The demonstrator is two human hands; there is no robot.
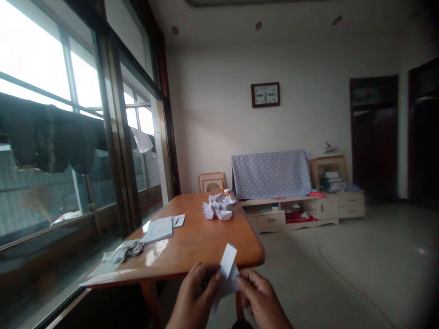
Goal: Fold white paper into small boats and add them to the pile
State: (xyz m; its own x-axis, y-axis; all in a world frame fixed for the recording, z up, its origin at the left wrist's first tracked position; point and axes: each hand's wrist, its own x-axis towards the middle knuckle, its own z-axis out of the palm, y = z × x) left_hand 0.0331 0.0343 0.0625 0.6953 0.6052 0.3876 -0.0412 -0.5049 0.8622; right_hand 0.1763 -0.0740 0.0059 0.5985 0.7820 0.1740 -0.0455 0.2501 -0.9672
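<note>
Left fingers (213,284): clamped on the left side of the paper (229,262), thumb facing the wearer.
Right fingers (242,283): pinched on the lower right side of the same paper, thumb in front.
Paper position: held between both sets of fingers, at the near edge of the surface (199,249); a narrow strip points up and tilts right, with a wider part below it. The lower end is blurred; its folds cannot be told.
Folded papers (216,208): grouped near the far end of the surface, close together, well apart from the fingers.
Left side of surface: sheets (159,229) lie flat; a grey cloth (133,249) lies crumpled just beside them, nearer the window (82,137).
Tear risk: uneven pull between left and right fingers could rip the paper at a crease.
Crease risk: a shifted pinch could set a fold off line; without backing from the surface, this is likelier.
Drop risk: a loosened grip could let the paper fall past the edge to the floor (308,274).
Writing: faint marks on the folded papers and sheets, not legible.
Clock (265,94): dial marks visible, too small to read.
Brands: none readable; the boxes (332,183) on the cabinet (270,223) show no legible label.
</note>
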